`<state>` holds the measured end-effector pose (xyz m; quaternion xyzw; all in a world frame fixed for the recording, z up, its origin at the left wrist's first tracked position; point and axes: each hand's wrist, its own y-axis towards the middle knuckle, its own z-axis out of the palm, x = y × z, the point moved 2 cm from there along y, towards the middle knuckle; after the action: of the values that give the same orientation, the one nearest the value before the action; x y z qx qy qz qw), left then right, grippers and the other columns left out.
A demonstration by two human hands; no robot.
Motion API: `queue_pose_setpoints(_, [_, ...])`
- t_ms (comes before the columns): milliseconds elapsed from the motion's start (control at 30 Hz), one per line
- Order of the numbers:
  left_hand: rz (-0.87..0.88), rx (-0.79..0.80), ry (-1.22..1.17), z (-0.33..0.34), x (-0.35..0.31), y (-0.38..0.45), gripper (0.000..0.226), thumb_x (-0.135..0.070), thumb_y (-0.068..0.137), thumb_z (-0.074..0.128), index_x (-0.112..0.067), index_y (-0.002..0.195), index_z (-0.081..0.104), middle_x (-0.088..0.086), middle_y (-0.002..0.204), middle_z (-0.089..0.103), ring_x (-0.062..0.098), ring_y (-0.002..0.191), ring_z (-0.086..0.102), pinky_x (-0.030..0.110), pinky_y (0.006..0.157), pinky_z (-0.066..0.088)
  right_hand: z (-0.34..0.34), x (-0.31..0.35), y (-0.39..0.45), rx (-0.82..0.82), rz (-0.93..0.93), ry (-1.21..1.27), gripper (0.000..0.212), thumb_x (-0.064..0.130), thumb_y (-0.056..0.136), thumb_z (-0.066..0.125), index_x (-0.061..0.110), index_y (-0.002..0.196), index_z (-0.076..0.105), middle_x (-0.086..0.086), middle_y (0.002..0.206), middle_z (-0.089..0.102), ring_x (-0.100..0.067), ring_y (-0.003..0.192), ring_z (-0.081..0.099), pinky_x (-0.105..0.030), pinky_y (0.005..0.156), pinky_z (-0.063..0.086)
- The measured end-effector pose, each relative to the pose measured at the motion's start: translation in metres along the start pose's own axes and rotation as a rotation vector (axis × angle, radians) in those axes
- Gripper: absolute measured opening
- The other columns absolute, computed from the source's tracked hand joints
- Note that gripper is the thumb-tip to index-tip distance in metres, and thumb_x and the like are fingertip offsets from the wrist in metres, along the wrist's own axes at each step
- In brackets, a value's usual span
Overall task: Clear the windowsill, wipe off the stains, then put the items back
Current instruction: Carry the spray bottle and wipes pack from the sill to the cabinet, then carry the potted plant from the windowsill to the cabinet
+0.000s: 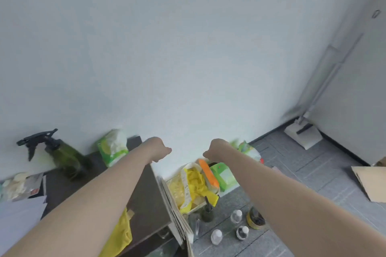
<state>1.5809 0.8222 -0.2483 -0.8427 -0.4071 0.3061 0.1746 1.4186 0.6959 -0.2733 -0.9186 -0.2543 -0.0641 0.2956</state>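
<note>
**Both arms stretched out toward a white wall**

The left hand and the right hand reach forward side by side, a gap between them, both bent down at the wrist with the fingers curled under. Neither seems to hold anything, though the fingertips are hidden behind the knuckles. No windowsill shows in this view.

Under the left forearm lies a dark table. On it stand a green spray bottle with a black trigger and, near the wall, a green and white pack of wipes. A yellow cloth hangs at the table's near edge.

Beside the table on the grey floor sits a box stuffed with yellow bags, an orange item and a green pack. In front of it stand several small bottles and a jar. A white dustpan leans in the far corner.
</note>
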Motion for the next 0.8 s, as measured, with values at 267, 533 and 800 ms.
queue_pose_setpoints(267, [0.452,0.074,0.273,0.152,-0.286,-0.081,0.040,-0.032,0.092,0.049,0.007,0.097,0.061,0.020,0.085,0.063,0.033,0.075,0.054,0.030,0.059,0.041,-0.113,-0.311,-0.124,-0.151,0.332,0.046,0.032,0.018,0.096,0.041,-0.001,0.111,0.061,-0.012,0.106,0.059,-0.028,0.100,0.057,-0.031,0.081,0.047])
queue_pose_setpoints(533, [0.821,0.147,0.501,0.304,-0.497,-0.146,0.033,-0.039,0.093,0.048,-0.012,0.097,0.068,0.006,0.104,0.066,0.027,0.101,0.060,0.028,0.082,0.044,-0.114,-0.552,-0.222,-0.229,0.686,0.225,0.038,0.022,0.096,0.042,-0.003,0.123,0.053,-0.011,0.111,0.056,-0.026,0.092,0.056,-0.030,0.072,0.043])
queue_pose_setpoints(800, [1.113,0.307,0.655,0.471,-0.692,-0.190,0.035,-0.041,0.091,0.047,-0.016,0.109,0.065,0.003,0.115,0.064,0.024,0.104,0.058,0.027,0.078,0.042,-0.099,-0.749,-0.296,-0.371,1.010,0.502,0.031,0.022,0.093,0.048,0.006,0.118,0.057,-0.011,0.120,0.060,-0.029,0.108,0.058,-0.035,0.084,0.047])
